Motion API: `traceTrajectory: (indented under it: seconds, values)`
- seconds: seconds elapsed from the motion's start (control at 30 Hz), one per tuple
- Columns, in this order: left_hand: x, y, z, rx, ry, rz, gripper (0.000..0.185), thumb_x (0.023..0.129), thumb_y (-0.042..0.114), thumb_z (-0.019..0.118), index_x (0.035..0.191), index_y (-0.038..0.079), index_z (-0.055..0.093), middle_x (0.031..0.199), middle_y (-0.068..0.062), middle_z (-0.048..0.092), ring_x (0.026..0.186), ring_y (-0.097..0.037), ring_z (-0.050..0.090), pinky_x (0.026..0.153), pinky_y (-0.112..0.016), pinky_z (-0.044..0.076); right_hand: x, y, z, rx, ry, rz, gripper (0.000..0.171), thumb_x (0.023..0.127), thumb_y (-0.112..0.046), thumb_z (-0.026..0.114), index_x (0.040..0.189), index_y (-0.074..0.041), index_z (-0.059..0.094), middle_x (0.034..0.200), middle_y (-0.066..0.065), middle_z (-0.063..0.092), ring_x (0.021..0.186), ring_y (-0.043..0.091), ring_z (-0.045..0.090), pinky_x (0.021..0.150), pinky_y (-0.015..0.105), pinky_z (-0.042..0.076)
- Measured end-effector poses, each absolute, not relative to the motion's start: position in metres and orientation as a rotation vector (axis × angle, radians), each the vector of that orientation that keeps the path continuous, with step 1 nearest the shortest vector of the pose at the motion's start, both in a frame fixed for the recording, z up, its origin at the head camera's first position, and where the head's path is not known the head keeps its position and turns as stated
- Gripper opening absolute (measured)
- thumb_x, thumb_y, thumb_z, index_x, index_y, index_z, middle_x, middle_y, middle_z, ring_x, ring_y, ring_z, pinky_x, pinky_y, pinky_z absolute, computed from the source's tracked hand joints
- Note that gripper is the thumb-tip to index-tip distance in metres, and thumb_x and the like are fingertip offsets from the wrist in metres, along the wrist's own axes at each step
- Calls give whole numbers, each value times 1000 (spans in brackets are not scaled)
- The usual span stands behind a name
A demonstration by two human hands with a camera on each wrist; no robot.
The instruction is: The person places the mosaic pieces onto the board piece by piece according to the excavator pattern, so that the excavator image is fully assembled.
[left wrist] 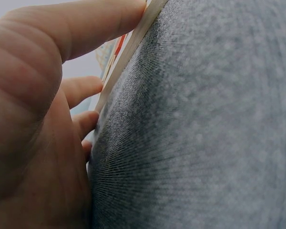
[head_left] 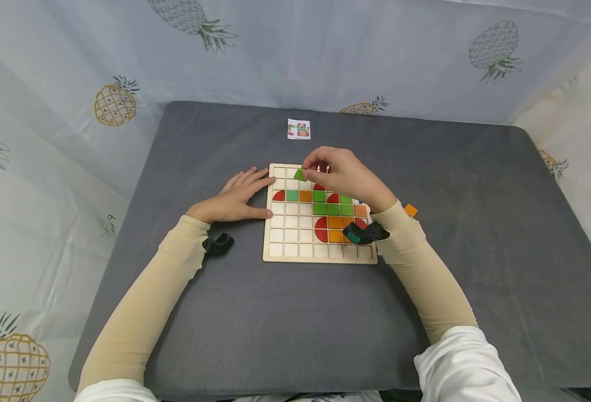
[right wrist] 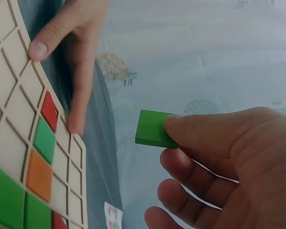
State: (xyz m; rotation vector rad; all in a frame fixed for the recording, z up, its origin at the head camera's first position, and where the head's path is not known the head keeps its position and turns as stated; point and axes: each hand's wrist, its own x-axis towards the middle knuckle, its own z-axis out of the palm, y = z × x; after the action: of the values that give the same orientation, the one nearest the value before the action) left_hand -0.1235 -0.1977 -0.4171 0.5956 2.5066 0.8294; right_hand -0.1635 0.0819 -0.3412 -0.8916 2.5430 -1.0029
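The left hand (head_left: 235,196) lies flat on the grey table cover (head_left: 275,312) just left of the wooden grid board (head_left: 270,251). Its fingers are straight and spread, with the fingertips and thumb touching the board's left edge, as the left wrist view shows close up; it holds nothing.

Further right, the board carries green, orange and red pieces, mostly in its right half, while its left columns and near row are bare wood. A red quarter-round (head_left: 278,196), a green square (head_left: 292,195) and an orange square (head_left: 305,196) sit side by side in one row near the left edge.

The right hand (head_left: 343,174) hovers over the board's far edge, fingers curled, pinching a small green tile (right wrist: 154,129) between thumb and fingertips. The tile sticks out to the left of the hand, tilted and clear of the board, above the far row's empty cells. Judging by that, the open cells lie directly beneath and slightly nearer than the tile, and the right hand is the closer one to them.

A small pattern card (head_left: 298,129) lies on the cover beyond the board. A loose orange piece (head_left: 410,210) sits on the cover to the right, beside the right sleeve.
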Motion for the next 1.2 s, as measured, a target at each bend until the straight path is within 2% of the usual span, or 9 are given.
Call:
traceTrajectory:
  seconds: [0.17, 0.57, 0.8, 1.0, 1.2]
  values:
    - [-125, -199, -419, 602, 2507, 821, 87, 94, 49, 68, 163, 24, 23, 173, -2, 5, 160, -25, -8, 128, -51, -6, -164, 64, -348, -956, 2519, -962, 14, 101, -19, 64, 110, -13, 71, 95, 3, 66, 82, 18, 56, 68, 31, 46]
    - [-124, -199, -415, 607, 2495, 844, 86, 95, 47, 67, 163, 21, 23, 173, -3, 5, 160, -25, -9, 128, -51, -7, -161, 44, -363, -964, 2503, -874, 15, 101, -22, 64, 110, -12, 72, 99, 4, 67, 82, 24, 56, 70, 31, 44]
    - [-124, -200, -416, 602, 2498, 841, 87, 94, 47, 68, 163, 22, 23, 173, -2, 4, 160, -25, -9, 129, -50, -6, -159, 39, -371, -952, 2482, -844, 14, 101, -21, 64, 109, -13, 72, 98, 2, 69, 75, 20, 56, 67, 30, 44]
    - [-124, -199, -417, 605, 2511, 822, 93, 89, 48, 74, 163, 22, 24, 173, -1, 5, 160, -25, -8, 129, -50, -5, -159, 35, -378, -980, 2468, -759, 13, 102, -21, 63, 107, -14, 73, 99, 1, 71, 76, 17, 56, 69, 29, 44]
    - [-124, -199, -417, 610, 2509, 819, 94, 89, 49, 74, 163, 22, 24, 173, 0, 4, 160, -24, -9, 129, -49, -6, -157, 33, -383, -958, 2449, -688, 16, 102, -22, 62, 109, -16, 74, 102, -1, 73, 76, 16, 57, 69, 29, 45]
